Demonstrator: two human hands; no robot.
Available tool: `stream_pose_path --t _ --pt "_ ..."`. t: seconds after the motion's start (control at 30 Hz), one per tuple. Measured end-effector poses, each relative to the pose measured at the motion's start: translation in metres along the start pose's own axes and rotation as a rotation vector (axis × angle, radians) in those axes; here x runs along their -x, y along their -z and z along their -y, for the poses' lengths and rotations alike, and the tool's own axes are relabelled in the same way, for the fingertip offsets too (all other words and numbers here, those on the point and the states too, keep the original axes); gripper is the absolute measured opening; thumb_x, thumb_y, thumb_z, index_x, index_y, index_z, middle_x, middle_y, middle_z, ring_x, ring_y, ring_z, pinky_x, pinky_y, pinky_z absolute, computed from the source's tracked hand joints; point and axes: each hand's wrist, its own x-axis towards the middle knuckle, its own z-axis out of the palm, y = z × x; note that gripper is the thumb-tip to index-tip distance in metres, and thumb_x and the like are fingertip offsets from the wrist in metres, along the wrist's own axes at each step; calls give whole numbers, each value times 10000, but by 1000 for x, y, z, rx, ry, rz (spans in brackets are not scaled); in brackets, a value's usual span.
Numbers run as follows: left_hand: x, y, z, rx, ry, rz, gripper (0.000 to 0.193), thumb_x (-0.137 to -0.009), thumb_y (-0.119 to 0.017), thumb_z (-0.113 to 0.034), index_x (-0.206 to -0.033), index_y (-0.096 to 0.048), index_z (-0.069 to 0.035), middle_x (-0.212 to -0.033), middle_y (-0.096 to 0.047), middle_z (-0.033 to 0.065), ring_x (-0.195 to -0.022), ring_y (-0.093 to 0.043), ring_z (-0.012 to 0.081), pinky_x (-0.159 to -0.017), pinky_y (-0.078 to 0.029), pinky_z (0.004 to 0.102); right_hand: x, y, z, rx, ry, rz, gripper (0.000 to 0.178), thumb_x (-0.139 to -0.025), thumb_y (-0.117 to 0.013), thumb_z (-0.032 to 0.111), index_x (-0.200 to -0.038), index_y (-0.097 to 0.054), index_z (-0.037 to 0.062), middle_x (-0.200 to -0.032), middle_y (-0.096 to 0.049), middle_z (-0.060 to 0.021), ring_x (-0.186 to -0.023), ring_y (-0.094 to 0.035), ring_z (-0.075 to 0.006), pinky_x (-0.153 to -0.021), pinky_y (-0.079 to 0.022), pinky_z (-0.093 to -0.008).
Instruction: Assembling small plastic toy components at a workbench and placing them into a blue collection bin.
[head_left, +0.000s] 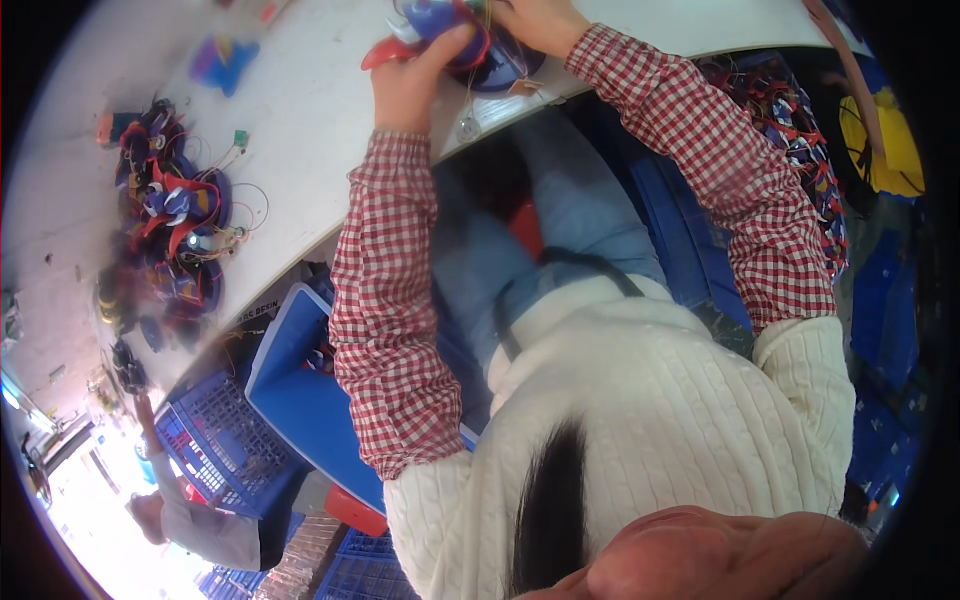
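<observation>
At the top edge of the view, a blue and red plastic toy figure is over the white table, near its front edge. My left hand wraps around its side, the thumb lying across the blue part. A round dark-blue base shows beneath my right hand. That hand's fingers are bent together at the toy's right side, by thin wires; what they pinch is too small to make out. The wires run down to a small clear round piece and a small brown board by the table edge.
Several similar toys with loose wires crowd the left part of the white table. A blurred blue-purple piece lies farther back. More parts fill a bin on the right. Blue crates and another person are at lower left.
</observation>
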Motion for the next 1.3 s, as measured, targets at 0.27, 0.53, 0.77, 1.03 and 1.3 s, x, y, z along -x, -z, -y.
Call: stream_pose_path --t 0.27,0.53,0.77,1.03,1.3 --pt "-2 9 -1 62 77 36 598 -696 -800 -340 -1111 -589 35 -1048 -628 176 -1006 -602 286 -908 -482 337 3 3 -1 -648 -129 -62 154 -782 -593 147 -842 -604 5 -787 -635 -129 -715 -597 -247 -658 -485 -320" --pt "15 19 -13 281 83 38 639 -731 -765 -355 -1183 -521 25 -1096 -588 179 -1031 -580 292 -910 -482 339 -5 25 27 -527 1 -50 183 -767 -598 158 -865 -614 3 -794 -643 -127 -700 -594 -253 -652 -489 -319" --pt "42 9 -27 595 74 -168 563 -790 -716 -295 -1183 -469 25 -1092 -559 154 -990 -570 254 -861 -496 322 -16 40 69 -539 97 -66 196 -754 -602 163 -872 -615 7 -780 -640 -125 -695 -587 -267 -654 -486 -323" --pt "61 20 -29 668 54 -312 604 -795 -701 -299 -1221 -418 24 -1141 -514 160 -1033 -542 264 -873 -494 333 -3 31 101 -676 83 -129 229 -738 -591 164 -859 -671 -13 -762 -649 -112 -638 -601 -204 -610 -526 -289" --pt "82 44 -33 762 7 -319 571 -807 -677 -285 -1213 -424 26 -1123 -533 156 -982 -569 243 -840 -512 325 18 61 130 -919 50 324 308 -839 -552 195 -1053 -582 -25 -994 -611 -171 -892 -627 -279 -775 -556 -354"
